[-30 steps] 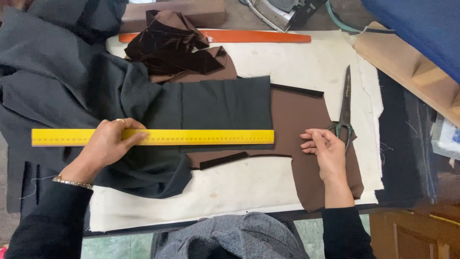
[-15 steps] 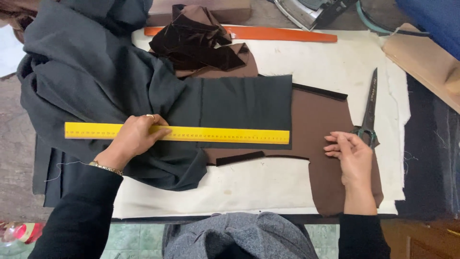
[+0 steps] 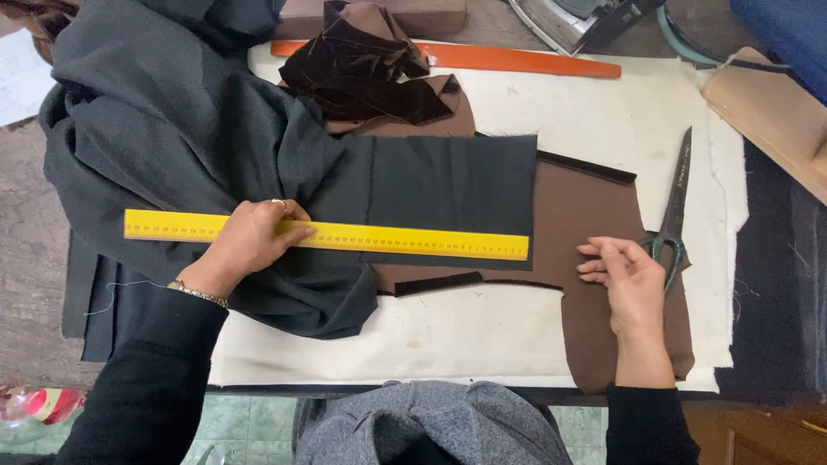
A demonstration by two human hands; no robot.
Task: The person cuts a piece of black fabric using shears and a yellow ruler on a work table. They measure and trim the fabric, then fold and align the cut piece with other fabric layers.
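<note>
- I see the yellow ruler (image 3: 345, 237) lying flat across the dark grey cloth (image 3: 215, 146) and the edge of the brown cloth (image 3: 594, 215).
- My left hand (image 3: 250, 241) presses the ruler down, its grip spread flat, pinching nothing.
- My right hand (image 3: 629, 284) rests palm-down on the brown cloth, grip loosely spread, holding nothing.
- The scissors (image 3: 674, 211) lie just beside the right hand.
- Dark brown velvet scraps (image 3: 362, 73) and an orange ruler (image 3: 517, 58) sit at the table's far side.
</note>
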